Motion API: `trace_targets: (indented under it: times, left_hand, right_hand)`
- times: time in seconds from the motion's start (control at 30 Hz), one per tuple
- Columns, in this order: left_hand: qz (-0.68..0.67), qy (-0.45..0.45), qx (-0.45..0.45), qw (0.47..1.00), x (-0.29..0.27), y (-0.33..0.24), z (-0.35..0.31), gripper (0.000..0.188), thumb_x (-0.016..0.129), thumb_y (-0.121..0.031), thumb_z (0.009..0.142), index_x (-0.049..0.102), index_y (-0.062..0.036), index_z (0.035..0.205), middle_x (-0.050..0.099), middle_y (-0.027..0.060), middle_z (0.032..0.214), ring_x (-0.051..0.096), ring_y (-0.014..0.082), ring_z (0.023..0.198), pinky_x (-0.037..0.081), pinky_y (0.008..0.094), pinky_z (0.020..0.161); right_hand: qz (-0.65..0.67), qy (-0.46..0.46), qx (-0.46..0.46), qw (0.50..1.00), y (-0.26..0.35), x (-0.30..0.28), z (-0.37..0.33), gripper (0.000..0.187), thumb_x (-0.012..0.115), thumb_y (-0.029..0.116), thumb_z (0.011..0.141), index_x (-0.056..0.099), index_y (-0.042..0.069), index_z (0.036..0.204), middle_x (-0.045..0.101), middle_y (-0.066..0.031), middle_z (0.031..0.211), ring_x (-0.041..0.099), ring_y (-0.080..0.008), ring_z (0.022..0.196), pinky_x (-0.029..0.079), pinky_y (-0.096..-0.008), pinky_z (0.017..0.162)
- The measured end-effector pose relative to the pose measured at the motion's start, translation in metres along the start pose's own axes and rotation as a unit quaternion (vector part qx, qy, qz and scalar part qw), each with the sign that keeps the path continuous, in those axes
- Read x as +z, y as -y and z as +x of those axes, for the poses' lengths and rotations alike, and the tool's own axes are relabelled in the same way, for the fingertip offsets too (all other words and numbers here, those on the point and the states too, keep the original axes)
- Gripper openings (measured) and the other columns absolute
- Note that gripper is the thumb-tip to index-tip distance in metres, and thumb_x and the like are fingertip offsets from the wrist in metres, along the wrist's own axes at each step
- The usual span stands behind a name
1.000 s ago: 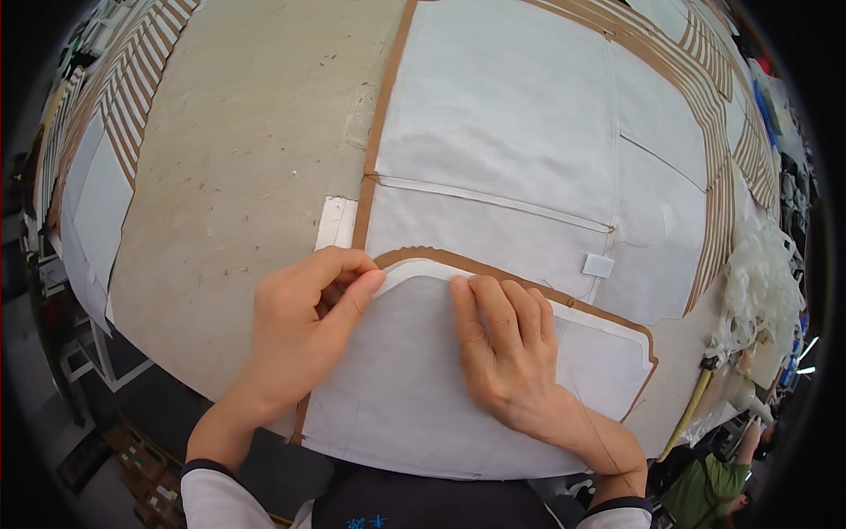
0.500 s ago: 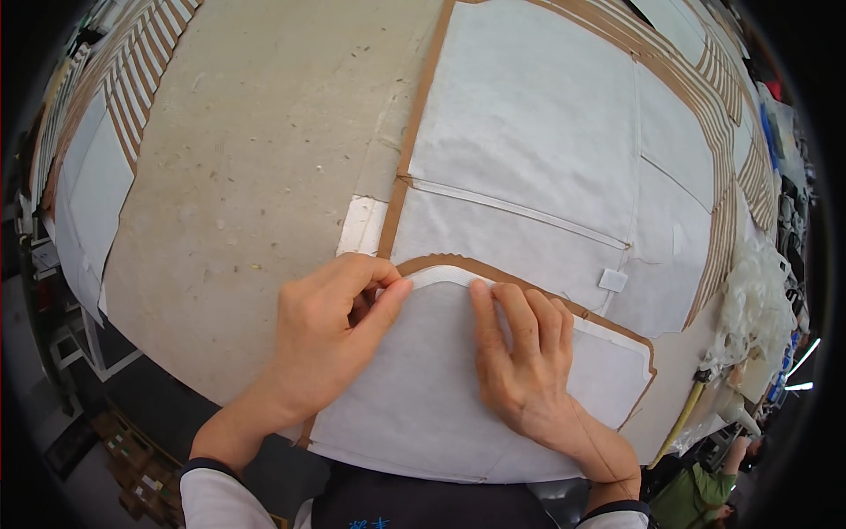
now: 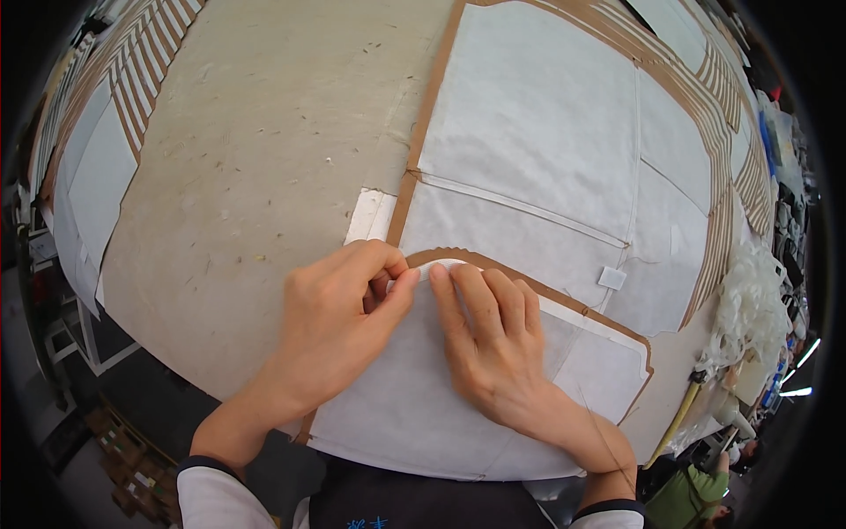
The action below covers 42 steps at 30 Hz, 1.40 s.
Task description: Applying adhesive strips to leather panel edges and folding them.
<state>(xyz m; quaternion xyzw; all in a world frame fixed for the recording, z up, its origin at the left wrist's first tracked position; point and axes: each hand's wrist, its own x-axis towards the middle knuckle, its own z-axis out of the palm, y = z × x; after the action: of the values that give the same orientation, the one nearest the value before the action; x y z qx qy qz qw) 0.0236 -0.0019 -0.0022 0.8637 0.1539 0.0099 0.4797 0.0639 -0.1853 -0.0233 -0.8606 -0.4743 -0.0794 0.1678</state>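
Observation:
A white-backed fabric panel (image 3: pixel 397 397) with a brown edge lies in front of me, its curved top over a larger panel. Along that curve runs a narrow white strip (image 3: pixel 425 270), just inside the brown edging (image 3: pixel 498 269). My left hand (image 3: pixel 339 304) is closed, thumb and forefinger pinching the strip at the left end of the curve. My right hand (image 3: pixel 493 339) lies palm down with its fingers stretched out, the tips pressing on the strip close to the left hand. The right fingers hide part of the strip.
The larger white-backed panel (image 3: pixel 529 106) with brown borders lies beyond my hands. Striped stacks of panels stand at the far left (image 3: pixel 106 167) and right. Crumpled clear plastic (image 3: pixel 749 300) sits at the right edge. A person in green (image 3: pixel 692 489) is at the lower right.
My right hand has slid left along the curve, closer to the left hand. The left hand keeps its pinch, shifted slightly up and right.

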Motion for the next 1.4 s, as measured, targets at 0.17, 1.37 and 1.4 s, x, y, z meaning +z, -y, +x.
trace_targets:
  times: [0.17,1.37,1.4]
  left_hand:
    - [-0.004,-0.006,0.015,1.000,-0.003,0.003,-0.003,0.008,0.076,-0.006,0.088,0.069,-0.0017,0.089,0.065,0.0019,0.072,0.055,0.0073,0.057,0.043,0.0223,0.052]
    - [0.172,-0.097,0.226,0.954,-0.015,0.039,-0.043,0.036,0.079,0.002,0.078,0.075,-0.0030,0.113,0.063,0.0064,0.094,0.062,0.0185,0.067,0.050,0.0298,0.054]
    - [0.190,-0.102,0.238,0.947,-0.014,0.040,-0.042,0.037,0.080,0.002,0.077,0.075,-0.0028,0.113,0.062,0.0060,0.094,0.061,0.0185,0.066,0.049,0.0300,0.054]
  right_hand:
    - [-0.011,-0.025,-0.028,0.999,0.003,0.007,0.003,0.049,0.066,0.007,0.073,0.067,-0.008,0.120,0.060,-0.0188,0.125,0.060,-0.0308,0.109,0.048,-0.0424,0.086]
    - [0.154,0.022,0.047,0.987,0.018,-0.003,0.025,0.058,0.061,-0.006,0.066,0.066,-0.002,0.124,0.055,-0.0153,0.117,0.052,-0.0329,0.107,0.041,-0.0437,0.085]
    - [0.153,0.022,0.048,0.987,0.018,-0.003,0.026,0.058,0.061,-0.006,0.066,0.066,-0.002,0.124,0.055,-0.0153,0.117,0.052,-0.0329,0.107,0.041,-0.0437,0.085]
